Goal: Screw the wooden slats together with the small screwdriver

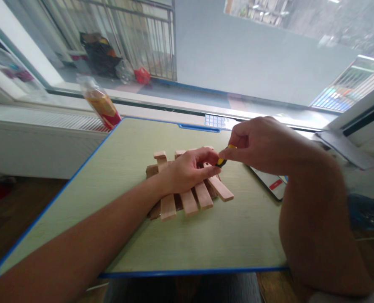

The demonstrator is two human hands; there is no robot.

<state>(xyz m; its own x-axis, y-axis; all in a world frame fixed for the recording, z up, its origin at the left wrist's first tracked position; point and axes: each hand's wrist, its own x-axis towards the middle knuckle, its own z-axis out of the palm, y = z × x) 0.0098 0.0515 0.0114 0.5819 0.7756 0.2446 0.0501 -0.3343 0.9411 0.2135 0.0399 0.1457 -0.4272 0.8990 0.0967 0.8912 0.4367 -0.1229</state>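
Note:
Several light wooden slats [189, 203] lie side by side over darker brown pieces on the green table. Resting across them, my left hand [191, 168] has its thumb and fingers closed round the dark lower end of a small yellow and black tool [221, 161], above the rightmost slat. From the right, my right hand [253, 143] pinches the upper end of the same tool, which is tilted. The tool's tip is hidden by the left fingers.
The blue-edged green table [237, 235] stands by a window. A bottle [101, 105] with a yellow and red label is past its back left corner. Partly under my right forearm lies a flat dark-edged object [271, 185] with a red label. A radiator [41, 143] is at the left.

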